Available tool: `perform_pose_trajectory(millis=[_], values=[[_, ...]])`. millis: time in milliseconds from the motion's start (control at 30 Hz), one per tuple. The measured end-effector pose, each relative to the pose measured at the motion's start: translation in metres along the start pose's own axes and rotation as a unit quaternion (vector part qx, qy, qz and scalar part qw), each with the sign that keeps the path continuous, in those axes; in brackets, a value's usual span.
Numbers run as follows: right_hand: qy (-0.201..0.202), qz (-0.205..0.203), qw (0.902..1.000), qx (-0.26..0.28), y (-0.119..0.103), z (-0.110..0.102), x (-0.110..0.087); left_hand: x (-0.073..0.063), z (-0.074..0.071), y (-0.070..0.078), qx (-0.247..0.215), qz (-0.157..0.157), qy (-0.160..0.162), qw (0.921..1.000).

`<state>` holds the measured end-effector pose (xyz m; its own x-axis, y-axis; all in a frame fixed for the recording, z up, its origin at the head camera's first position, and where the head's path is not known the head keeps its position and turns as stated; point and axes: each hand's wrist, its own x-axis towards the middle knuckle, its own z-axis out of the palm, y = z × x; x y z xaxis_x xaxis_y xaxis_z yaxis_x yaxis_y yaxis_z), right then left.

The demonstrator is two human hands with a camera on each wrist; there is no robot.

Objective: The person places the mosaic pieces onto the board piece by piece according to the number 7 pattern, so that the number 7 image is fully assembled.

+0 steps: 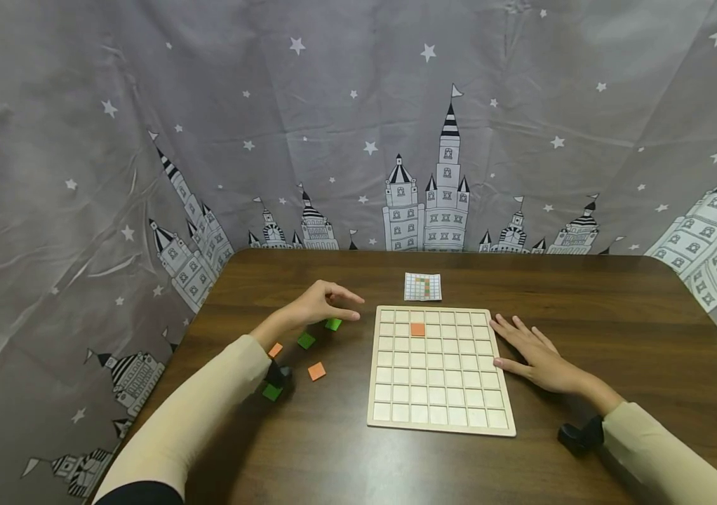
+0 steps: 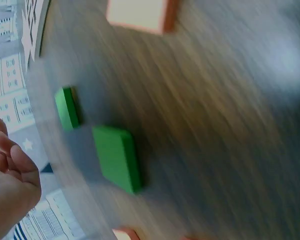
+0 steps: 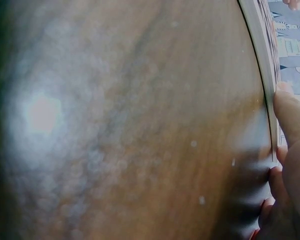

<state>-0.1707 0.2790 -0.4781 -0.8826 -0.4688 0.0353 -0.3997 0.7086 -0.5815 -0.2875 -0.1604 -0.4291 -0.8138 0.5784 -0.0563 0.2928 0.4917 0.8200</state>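
Observation:
My left hand (image 1: 317, 307) hovers over the table left of the wooden grid board (image 1: 379, 382), thumb and fingers apart, no tile visible between them. Just under it lies a green tile (image 1: 333, 324); another green tile (image 1: 306, 340) sits closer to me. In the left wrist view a green tile (image 2: 115, 157) and an orange tile (image 2: 137, 15) lie flat on the wood. One orange square (image 1: 418, 329) fills a cell in the board's second row from the far side, third from the left. Fingers spread, my right hand (image 1: 535, 356) rests at the board's right edge, thumb touching it.
Beyond the board lies a small printed card (image 1: 423, 287) with a coloured grid pattern. More tiles are scattered by my left forearm, among them an orange one (image 1: 317, 371) and a green one (image 1: 272, 391). A grey castle-print curtain (image 1: 333, 140) hangs behind the table.

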Motion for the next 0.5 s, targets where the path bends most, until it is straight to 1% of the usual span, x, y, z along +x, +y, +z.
perform_pose_trajectory(millis=[100, 233, 333, 433, 500], values=[[0.001, 0.001, 1.0, 0.0, 0.0, 0.0, 0.0, -0.003, -0.007, -0.008, 0.013, 0.017, -0.003, 0.9998], [0.002, 0.001, 1.0, -0.003, 0.001, 0.0, 0.0, -0.005, -0.015, -0.019, 0.001, 0.004, -0.009, 1.0], [0.002, 0.0, 1.0, -0.003, 0.001, 0.001, 0.0, -0.007, -0.019, -0.028, 0.002, -0.007, -0.015, 0.9999], [0.005, -0.002, 1.0, -0.004, 0.002, 0.002, 0.001, -0.009, -0.022, -0.033, 0.007, -0.01, -0.023, 0.9997], [0.006, -0.004, 1.0, -0.005, 0.002, 0.002, 0.001, -0.01, -0.024, -0.037, 0.008, -0.006, -0.032, 0.9994]])
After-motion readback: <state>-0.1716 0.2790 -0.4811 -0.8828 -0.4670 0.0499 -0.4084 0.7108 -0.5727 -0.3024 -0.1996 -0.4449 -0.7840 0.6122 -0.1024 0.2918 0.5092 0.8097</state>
